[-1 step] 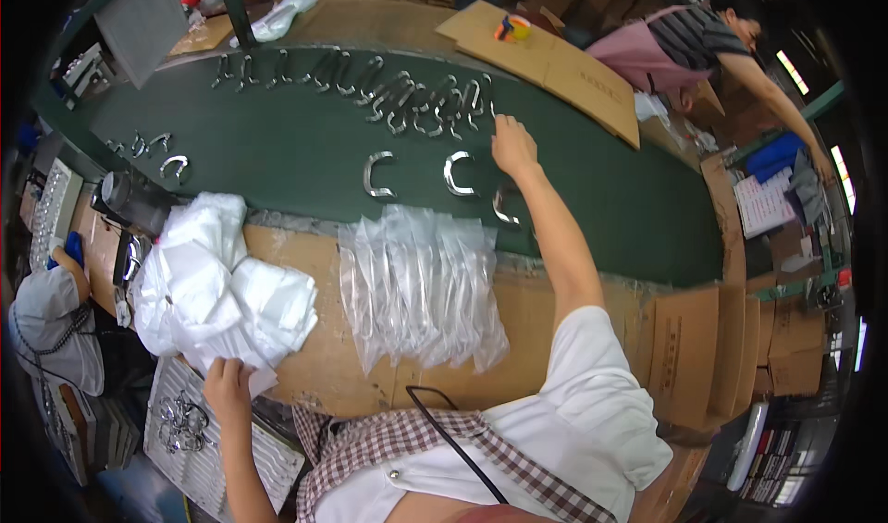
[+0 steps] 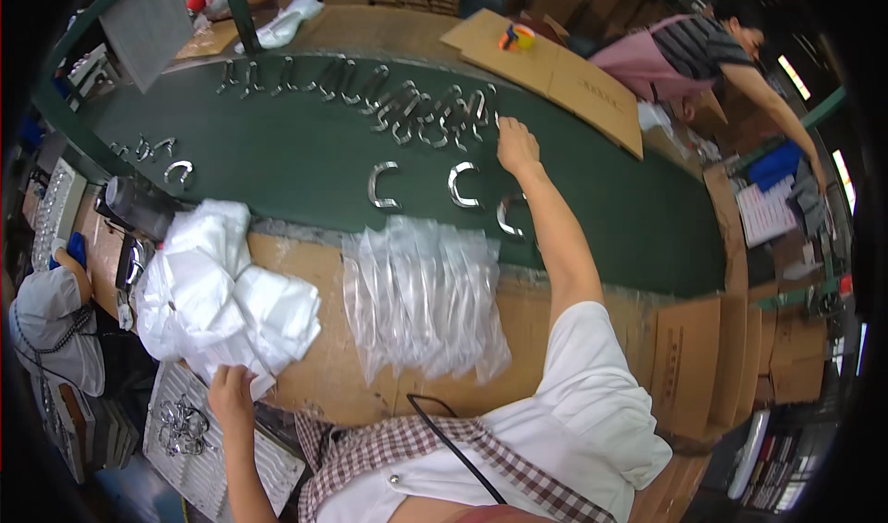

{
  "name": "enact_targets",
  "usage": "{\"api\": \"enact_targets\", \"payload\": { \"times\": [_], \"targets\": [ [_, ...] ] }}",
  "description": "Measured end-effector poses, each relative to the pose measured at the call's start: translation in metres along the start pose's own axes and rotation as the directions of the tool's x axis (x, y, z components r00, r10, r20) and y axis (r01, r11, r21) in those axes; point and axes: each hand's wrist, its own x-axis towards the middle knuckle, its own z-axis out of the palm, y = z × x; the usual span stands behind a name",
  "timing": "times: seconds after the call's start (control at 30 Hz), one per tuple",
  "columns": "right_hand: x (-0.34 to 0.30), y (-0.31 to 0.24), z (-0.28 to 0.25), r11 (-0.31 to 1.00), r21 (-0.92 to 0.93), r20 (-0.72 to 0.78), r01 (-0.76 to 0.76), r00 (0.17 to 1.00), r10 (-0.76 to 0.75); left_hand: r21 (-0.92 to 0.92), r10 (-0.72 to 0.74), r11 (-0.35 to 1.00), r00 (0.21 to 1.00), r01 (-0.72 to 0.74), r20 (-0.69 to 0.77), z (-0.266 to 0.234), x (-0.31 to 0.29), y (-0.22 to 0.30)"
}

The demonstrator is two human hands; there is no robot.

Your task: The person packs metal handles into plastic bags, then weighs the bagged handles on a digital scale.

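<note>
My right hand stretches far over the green conveyor belt, fingers pinched at a curved shiny metal handle at the right end of a bunched row. Its fingertips partly hide that piece. Three C-shaped metal handles lie apart on the belt's near side, the rightmost partly behind my right forearm. At the near left, my left hand closes on the corner of a white plastic bag, beside a heap of white bags. A row of filled clear plastic bags lies between my arms.
Cardboard covers the near ledge. A ribbed white tray with shiny metal parts sits at lower left. Cardboard boxes stand at right. A flat carton lies across the belt's far edge; a co-worker leans behind it.
The whole view has shifted slightly, so the belt and bags sit a little lower in the picture. Both hands keep nearly the same places and grips.
</note>
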Motion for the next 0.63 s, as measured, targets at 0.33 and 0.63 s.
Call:
{"api": "enact_targets", "payload": {
  "times": [0.33,0.63],
  "targets": [
    [0.075,0.043,0.061,0.977,-0.155,0.152,0.15,0.98,-0.126,0.048,-0.085,0.995,0.991,0.09,-0.103,-0.009,-0.013,0.017],
    [0.002,0.07,0.033,0.882,-0.369,0.218,0.293,0.95,-0.224,-0.225,-0.003,0.974,0.98,-0.043,-0.201,-0.013,0.022,0.057]
  ]
}}
